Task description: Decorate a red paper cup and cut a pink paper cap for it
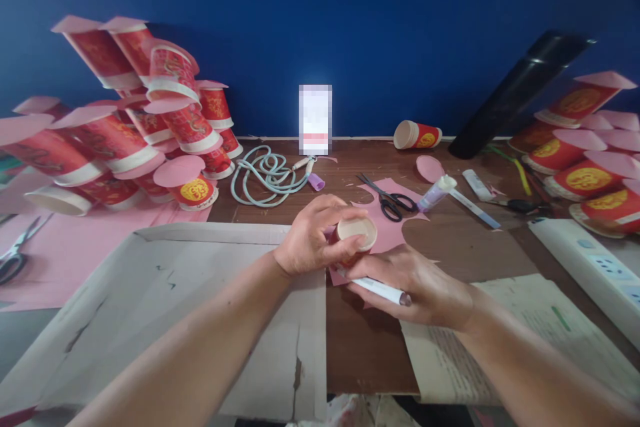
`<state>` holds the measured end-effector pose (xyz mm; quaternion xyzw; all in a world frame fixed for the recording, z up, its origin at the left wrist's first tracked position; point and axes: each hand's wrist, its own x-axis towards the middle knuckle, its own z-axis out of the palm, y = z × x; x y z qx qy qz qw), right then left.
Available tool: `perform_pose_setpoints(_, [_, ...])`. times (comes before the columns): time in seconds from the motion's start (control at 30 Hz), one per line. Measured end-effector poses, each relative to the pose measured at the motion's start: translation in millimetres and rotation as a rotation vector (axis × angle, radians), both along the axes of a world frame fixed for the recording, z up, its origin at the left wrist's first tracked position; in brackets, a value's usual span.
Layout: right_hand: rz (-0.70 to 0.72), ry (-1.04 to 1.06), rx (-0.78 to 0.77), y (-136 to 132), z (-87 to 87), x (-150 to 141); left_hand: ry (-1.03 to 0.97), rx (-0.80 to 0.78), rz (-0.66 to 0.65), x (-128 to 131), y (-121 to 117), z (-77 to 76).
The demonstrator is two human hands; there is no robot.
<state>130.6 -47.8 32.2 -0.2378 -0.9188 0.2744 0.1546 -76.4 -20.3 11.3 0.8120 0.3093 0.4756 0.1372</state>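
My left hand (320, 233) is closed around a red paper cup (357, 233), whose pale round end faces up toward me. Against the cup's near side, my right hand (407, 280) grips a white marker (383, 291) with a dark end pointing right; its other end is hidden by my fingers and the cup. Beneath and behind the hands lies a cut pink paper sheet (390, 237) with curved edges. Black-handled scissors (393, 203) rest on it, blades toward the back left. A glue stick (436, 193) stands tilted beside the sheet.
Red cups with pink paper discs are piled at left (187, 123) and right (580, 147). Nearby are a grey cardboard tray (200, 307), coiled pale-blue cord (265, 177), a phone (315, 119), a stack of cups (425, 136), a black cylinder (520, 97) and a power strip (590, 260).
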Motion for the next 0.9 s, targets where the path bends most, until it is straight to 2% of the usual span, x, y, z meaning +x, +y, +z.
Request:
perform_pose_setpoints(0.47, [0.004,-0.007,-0.074,0.9,1.4,0.2,0.014,-0.015,0.015,-0.3,-0.7,0.9])
perform_pose_setpoints(0.9, [-0.05,0.078,-0.288,5.8,5.9,9.5,0.022,-0.045,0.009,-0.7,-0.1,0.6])
